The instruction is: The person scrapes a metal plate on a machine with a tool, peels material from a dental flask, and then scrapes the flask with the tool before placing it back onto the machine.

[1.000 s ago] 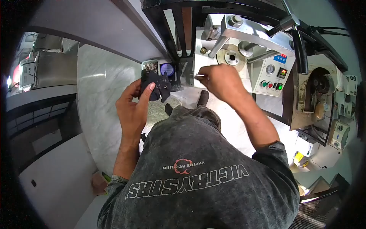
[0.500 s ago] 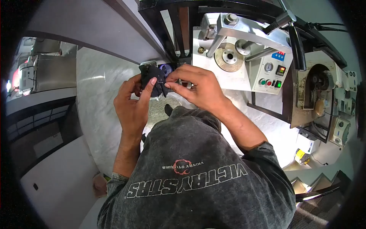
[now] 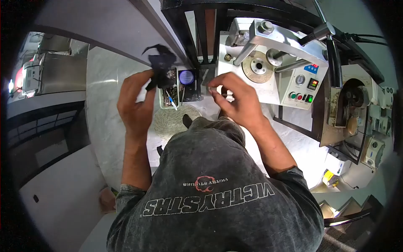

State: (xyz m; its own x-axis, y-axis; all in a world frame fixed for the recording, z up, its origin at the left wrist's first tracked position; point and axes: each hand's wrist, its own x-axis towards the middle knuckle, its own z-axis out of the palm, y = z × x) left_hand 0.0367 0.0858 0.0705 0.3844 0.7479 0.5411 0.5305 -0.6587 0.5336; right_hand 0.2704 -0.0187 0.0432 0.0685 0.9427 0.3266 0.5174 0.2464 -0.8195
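Observation:
My left hand (image 3: 137, 103) is closed on a black cloth (image 3: 163, 61), which hangs loose and ragged above its fingertips. Apart from it, my right hand (image 3: 239, 98) is pinched, with a small thing at its fingertips that I cannot make out. Between the hands lies a tray of small parts (image 3: 171, 97) with a blue and white pen (image 3: 172, 102) on it. Beside the tray is a round purple-lidded tin (image 3: 186, 77).
A press machine (image 3: 247, 90) with a round metal disc (image 3: 259, 67), a lever (image 3: 334, 63) and a control panel (image 3: 303, 86) stands at the upper right. A woven mat (image 3: 168, 122) lies below the tray. Black metal bars (image 3: 191, 38) rise behind.
My hands have moved apart. My left hand has carried the black cloth up and left, and my right hand has let go of it and moved right. The tray and tin now show.

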